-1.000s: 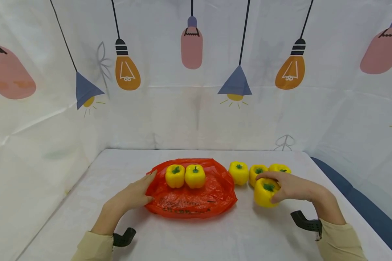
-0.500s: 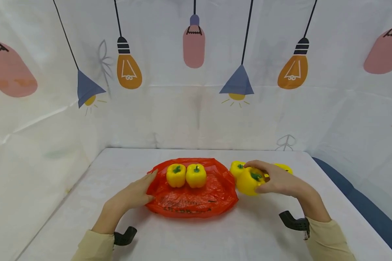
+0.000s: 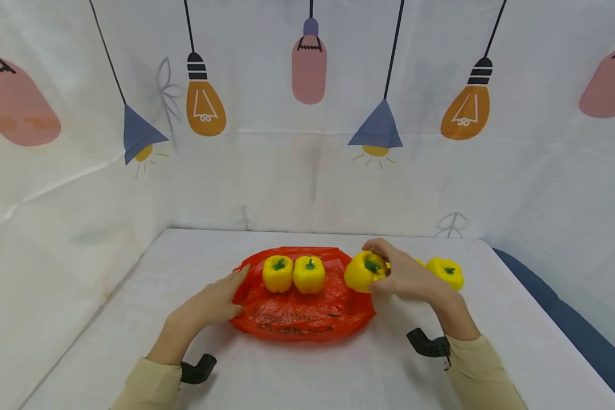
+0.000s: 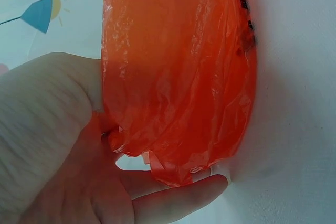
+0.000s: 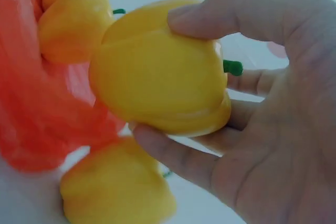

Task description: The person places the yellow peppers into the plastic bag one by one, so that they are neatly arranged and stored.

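Observation:
My right hand (image 3: pixel 407 273) grips a yellow bell pepper (image 3: pixel 363 273) over the right edge of the red plastic bag (image 3: pixel 292 316). In the right wrist view, thumb and fingers curl round the pepper's sides, its green stem (image 5: pixel 232 67) pointing toward the palm. Two more yellow bell peppers stand side by side on the bag, the left one (image 3: pixel 278 274) touching the right one (image 3: pixel 310 275). At the bag's left edge rests my left hand (image 3: pixel 217 299), fingers spread and fairly straight against the plastic. The left wrist view shows the bag's crumpled end (image 4: pixel 173 166) beside extended fingers.
Behind my right hand another bell pepper (image 3: pixel 447 272) stands on the white table (image 3: pixel 307 376); slivers of other yellow peppers show past the hand. In the right wrist view, a pepper (image 5: pixel 115 187) lies just beside the bag. A lamp-patterned sheet (image 3: pixel 266 182) hangs behind the table.
My right hand has carried the gripped bell pepper leftward from the row of peppers to the bag's right edge. My left hand has stayed at the bag's left side.

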{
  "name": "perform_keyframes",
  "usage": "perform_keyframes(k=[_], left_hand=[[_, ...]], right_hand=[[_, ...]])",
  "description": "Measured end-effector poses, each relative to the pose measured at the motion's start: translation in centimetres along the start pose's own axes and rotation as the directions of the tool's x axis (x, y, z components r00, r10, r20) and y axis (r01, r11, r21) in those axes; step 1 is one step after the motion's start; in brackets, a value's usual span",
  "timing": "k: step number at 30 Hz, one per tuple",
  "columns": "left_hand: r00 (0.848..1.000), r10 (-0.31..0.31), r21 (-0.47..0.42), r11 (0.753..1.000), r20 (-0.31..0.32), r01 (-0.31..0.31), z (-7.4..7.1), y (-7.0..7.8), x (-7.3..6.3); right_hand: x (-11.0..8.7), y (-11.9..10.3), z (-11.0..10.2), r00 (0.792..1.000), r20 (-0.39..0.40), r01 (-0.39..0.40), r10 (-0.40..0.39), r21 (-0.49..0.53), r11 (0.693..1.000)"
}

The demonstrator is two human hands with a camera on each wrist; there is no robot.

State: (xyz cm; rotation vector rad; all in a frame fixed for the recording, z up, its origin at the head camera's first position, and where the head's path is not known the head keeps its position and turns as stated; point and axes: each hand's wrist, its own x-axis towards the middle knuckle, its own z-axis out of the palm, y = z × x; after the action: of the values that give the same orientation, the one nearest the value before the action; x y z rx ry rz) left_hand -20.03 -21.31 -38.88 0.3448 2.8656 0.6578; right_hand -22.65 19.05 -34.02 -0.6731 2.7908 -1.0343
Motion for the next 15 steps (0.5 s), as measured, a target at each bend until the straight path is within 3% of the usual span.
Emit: perform_keyframes(k=[7,15], left_hand=[[1.000,0.007,0.014,1.000,-0.003,-0.007,0.2,0.0,0.1],[1.000,0.009,0.024,1.000,-0.007,-0.008,0.1,0.0,0.1]], right_hand=[[2.3,-0.6,1.6,0.999,0.041,0.013,-0.012,-0.022,1.000],[4.1,-1.2,3.5,0.999,0.047,0.021,-0.015,-0.137,0.990]])
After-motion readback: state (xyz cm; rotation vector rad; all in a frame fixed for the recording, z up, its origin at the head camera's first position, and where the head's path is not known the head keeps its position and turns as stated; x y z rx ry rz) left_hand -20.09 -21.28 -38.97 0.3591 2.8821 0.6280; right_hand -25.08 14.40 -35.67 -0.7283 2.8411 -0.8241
